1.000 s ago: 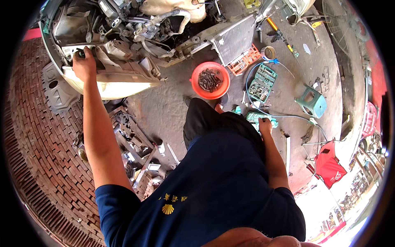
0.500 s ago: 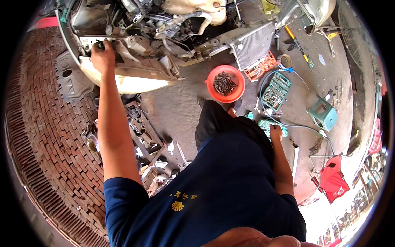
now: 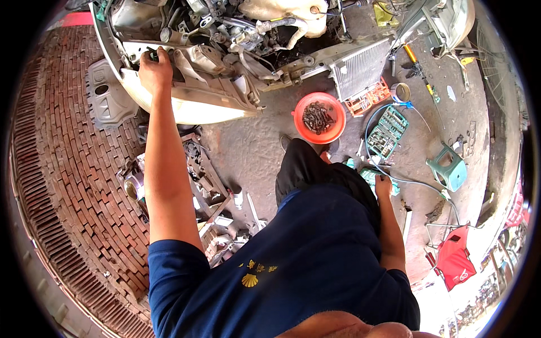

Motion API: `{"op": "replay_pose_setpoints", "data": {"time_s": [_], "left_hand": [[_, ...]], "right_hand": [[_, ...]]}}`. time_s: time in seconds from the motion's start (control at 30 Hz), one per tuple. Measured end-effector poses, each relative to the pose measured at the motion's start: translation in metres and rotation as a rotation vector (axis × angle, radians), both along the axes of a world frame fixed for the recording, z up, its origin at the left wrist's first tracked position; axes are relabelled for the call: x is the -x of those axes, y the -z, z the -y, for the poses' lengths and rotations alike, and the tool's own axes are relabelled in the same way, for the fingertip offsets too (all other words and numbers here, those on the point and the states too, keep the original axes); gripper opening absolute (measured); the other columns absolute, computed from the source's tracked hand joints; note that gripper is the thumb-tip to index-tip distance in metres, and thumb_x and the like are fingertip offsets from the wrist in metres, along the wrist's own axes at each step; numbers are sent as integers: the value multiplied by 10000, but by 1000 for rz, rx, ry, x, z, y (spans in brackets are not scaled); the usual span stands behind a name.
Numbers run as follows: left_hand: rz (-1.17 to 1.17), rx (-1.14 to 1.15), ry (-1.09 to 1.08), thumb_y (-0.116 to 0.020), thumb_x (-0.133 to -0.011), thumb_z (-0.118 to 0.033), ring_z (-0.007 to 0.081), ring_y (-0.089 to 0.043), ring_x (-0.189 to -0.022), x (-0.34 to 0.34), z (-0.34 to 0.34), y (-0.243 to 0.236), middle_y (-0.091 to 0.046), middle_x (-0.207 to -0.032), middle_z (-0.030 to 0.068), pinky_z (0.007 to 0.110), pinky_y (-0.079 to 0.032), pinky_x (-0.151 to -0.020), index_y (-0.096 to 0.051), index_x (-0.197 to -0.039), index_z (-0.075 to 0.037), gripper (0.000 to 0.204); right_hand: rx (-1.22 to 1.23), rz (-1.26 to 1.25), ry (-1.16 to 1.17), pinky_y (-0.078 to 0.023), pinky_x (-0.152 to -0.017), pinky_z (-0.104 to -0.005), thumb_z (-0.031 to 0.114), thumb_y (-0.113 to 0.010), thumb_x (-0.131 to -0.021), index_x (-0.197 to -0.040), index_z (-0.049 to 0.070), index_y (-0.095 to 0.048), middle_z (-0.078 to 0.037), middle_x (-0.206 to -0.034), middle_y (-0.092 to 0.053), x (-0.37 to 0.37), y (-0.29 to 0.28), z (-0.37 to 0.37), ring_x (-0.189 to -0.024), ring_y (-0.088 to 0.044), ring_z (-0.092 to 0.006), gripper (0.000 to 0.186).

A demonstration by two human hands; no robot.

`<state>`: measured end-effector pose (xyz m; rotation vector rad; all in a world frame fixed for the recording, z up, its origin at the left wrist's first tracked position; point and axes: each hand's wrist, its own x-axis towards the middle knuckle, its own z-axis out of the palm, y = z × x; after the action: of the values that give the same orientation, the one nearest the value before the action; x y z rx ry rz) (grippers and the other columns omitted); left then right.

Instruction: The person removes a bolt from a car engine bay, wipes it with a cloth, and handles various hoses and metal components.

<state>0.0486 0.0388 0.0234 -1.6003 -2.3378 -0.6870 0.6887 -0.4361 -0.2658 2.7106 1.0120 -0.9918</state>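
Observation:
My left arm reaches out to the front end of a stripped car. My left hand [image 3: 155, 72] is closed at the pale bumper [image 3: 197, 104], over a dark spot by the metal panel behind it. Whatever lies under its fingers is too small to make out. My right hand [image 3: 384, 186] hangs low beside my thigh with its fingers curled; its hold, if any, is hidden. Past it on the floor shows a green case [image 3: 369, 176]. Exposed engine parts [image 3: 225, 34] lie beyond my left hand.
A red basin [image 3: 301, 130] of bolts stands before my feet. Right of it are a radiator [image 3: 360, 66], an orange tool case [image 3: 367, 101], a green socket set [image 3: 387, 132], a blue hose [image 3: 417, 179] and a green stool [image 3: 448, 166]. Scrap parts [image 3: 205, 174] lie left.
The whole view has shifted a little, so the scene sits further right and slightly lower. My left hand stays at the bumper and my right hand stays by my thigh.

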Motion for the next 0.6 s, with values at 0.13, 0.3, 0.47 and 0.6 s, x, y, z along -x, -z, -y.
{"op": "replay_pose_setpoints", "data": {"time_s": [0.13,0.3,0.47,0.6], "left_hand": [[-33,-54,1,-688,-922,-451,413,-739,-921,3,1,3,-776,-951,193,497,-565,-844,-742,-1042,-23,447],[-34,-97,20,-691,-916,-455,414,-739,-925,4,-1,4,-775,-955,197,499,-564,-846,-741,-1033,-17,456],[-25,-74,0,-694,-907,-466,430,-732,-975,10,-3,8,-770,-1016,220,493,-564,-884,-745,-1101,-17,492],[-29,-75,-8,-692,-908,-474,431,-726,-1010,6,-1,7,-763,-1058,235,490,-562,-907,-738,-1150,-14,521]], "right_hand": [[-20,-11,14,-536,-908,-507,464,-688,-915,-1045,37,-755,-197,-1047,-770,0,1,-2,-1010,-721,-398,451],[-36,-34,43,-532,-912,-515,434,-704,-912,-1037,19,-747,-219,-1052,-765,1,4,1,-1017,-717,-413,436],[-43,-27,3,-530,-925,-524,461,-673,-915,-1089,47,-761,-216,-1087,-760,-2,10,0,-1034,-712,-422,457],[-21,-26,-9,-534,-929,-512,453,-678,-923,-1091,42,-759,-218,-1099,-759,-1,10,-4,-1041,-713,-420,452]]}}
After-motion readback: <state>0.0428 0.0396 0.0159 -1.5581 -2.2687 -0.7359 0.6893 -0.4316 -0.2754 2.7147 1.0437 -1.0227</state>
